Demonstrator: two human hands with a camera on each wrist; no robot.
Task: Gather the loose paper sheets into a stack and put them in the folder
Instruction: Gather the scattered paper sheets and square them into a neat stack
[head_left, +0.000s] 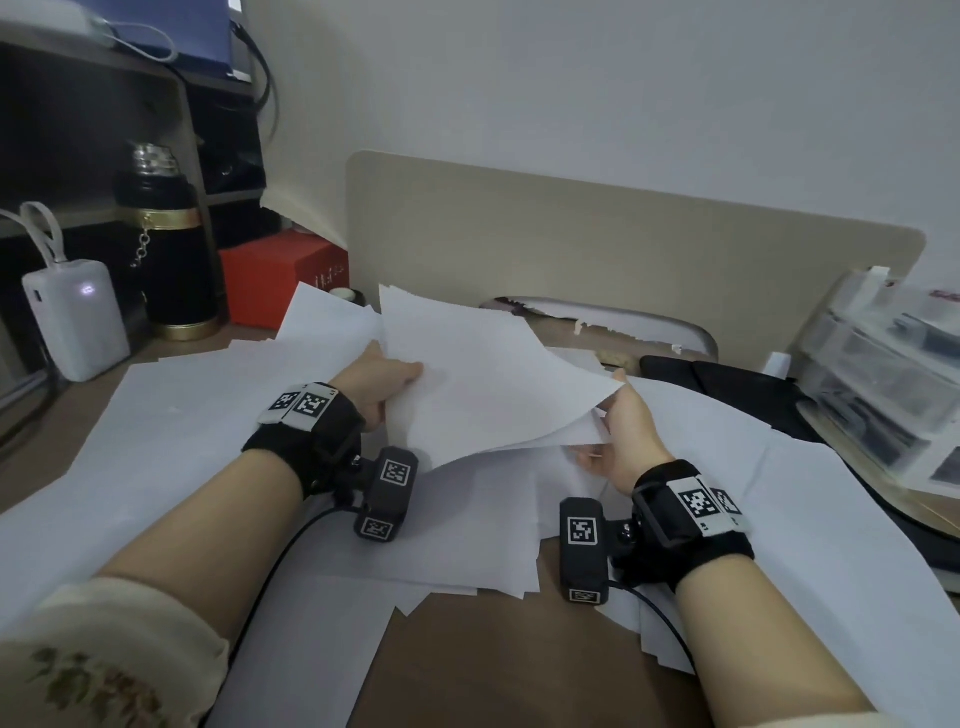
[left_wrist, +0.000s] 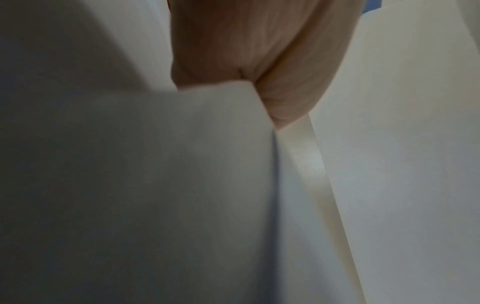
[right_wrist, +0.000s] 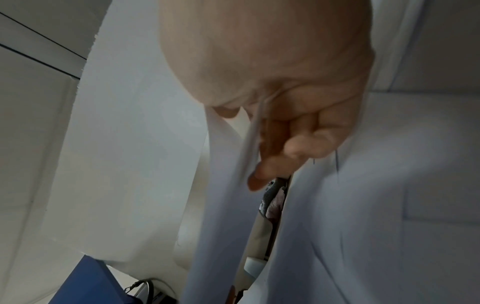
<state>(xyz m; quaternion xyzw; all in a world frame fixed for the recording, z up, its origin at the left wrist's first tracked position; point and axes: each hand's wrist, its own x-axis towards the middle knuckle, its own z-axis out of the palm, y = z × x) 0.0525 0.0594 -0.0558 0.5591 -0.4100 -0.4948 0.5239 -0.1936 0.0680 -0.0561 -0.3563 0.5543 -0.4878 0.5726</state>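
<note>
I hold a small bundle of white paper sheets (head_left: 483, 384) lifted and tilted above the desk. My left hand (head_left: 395, 382) grips its left edge with the thumb on top. My right hand (head_left: 615, 415) pinches its right corner, where the sheets fan apart. The left wrist view shows my left hand (left_wrist: 259, 51) pressed against the paper (left_wrist: 155, 185). In the right wrist view my right hand's fingers (right_wrist: 285, 144) curl around several sheet edges (right_wrist: 228, 185). Many loose sheets (head_left: 208, 415) lie spread over the desk. A flat black item (head_left: 727, 384), possibly the folder, lies at the right, partly under paper.
A black flask (head_left: 166, 244), a white power bank (head_left: 78, 322) and a red box (head_left: 280, 280) stand at the back left under a shelf. A beige board (head_left: 623, 249) leans behind the papers. Clear plastic drawers (head_left: 883, 374) stand at the right. Bare brown desk (head_left: 493, 665) shows near me.
</note>
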